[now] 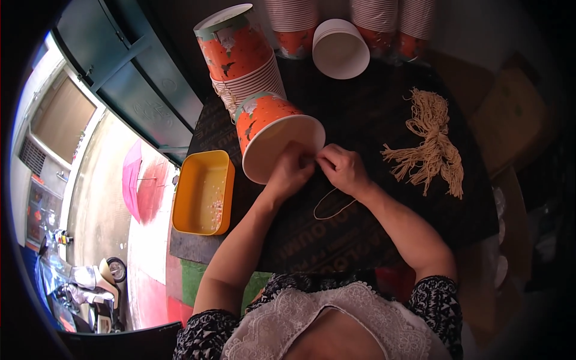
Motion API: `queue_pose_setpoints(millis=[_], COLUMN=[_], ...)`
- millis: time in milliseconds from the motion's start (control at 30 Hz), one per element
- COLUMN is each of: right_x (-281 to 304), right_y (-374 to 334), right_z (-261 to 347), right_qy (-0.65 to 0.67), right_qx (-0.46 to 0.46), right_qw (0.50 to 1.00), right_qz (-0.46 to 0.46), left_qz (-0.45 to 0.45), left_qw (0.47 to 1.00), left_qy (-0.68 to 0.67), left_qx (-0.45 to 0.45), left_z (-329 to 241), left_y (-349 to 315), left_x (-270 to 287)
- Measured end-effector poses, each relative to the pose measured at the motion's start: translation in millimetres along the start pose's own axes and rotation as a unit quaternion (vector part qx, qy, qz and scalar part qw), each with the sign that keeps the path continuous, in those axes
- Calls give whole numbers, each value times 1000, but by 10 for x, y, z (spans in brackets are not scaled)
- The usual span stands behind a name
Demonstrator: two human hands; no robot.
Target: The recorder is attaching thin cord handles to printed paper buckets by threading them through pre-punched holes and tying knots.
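An orange paper bucket [268, 117] with a green band and dark printed figures lies tipped on the table, its white-rimmed mouth facing me. My left hand [291, 171] reaches into that mouth, its fingers closed near the right side of the rim; what they grip is hidden. Just outside the rim, my right hand [345, 168] is pinched shut, its fingertips almost meeting those of the left. A thin beige string [315, 210] trails in a loop beneath my right hand and wrist, its upper part hidden behind the fingers.
Behind the bucket stands a tall stack of similar buckets [237, 51]. A yellow plastic box [228, 186] with small pale bits sits at the left table edge. A bundle of beige strings [435, 135] lies right. At the back are a white-mouthed bucket [341, 49] and wrapped stacks [294, 24].
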State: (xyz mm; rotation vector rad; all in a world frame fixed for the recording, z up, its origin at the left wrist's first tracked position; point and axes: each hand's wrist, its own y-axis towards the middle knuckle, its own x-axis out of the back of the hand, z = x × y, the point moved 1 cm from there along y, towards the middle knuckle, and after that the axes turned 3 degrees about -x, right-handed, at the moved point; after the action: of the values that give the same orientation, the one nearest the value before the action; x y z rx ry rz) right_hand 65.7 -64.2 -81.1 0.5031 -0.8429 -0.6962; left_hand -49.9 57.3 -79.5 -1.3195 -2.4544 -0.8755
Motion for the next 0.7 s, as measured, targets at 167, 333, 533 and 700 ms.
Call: queue_pose_setpoints(millis=[167,333,533,700], right_x=[-13,-22,-20,-26], right_y=[-9,-30,-28,-22], right_z=[0,-40,-25,-14], right_qy=[-10,-39,-51,-62], right_qx=[-3,-15,-37,-3], right_qw=[1000,999,998,998], right_qz=[-12,-13,3,-7], left_qz=[-10,-5,-3,19], left_qw=[1000,998,998,998], left_qy=[23,49,52,57], left_qx=[-8,-43,-22,-22], left_z=[-4,-30,-85,-41], left_y=[10,12,-9,-13], left_x=[-19,-49,-48,-30])
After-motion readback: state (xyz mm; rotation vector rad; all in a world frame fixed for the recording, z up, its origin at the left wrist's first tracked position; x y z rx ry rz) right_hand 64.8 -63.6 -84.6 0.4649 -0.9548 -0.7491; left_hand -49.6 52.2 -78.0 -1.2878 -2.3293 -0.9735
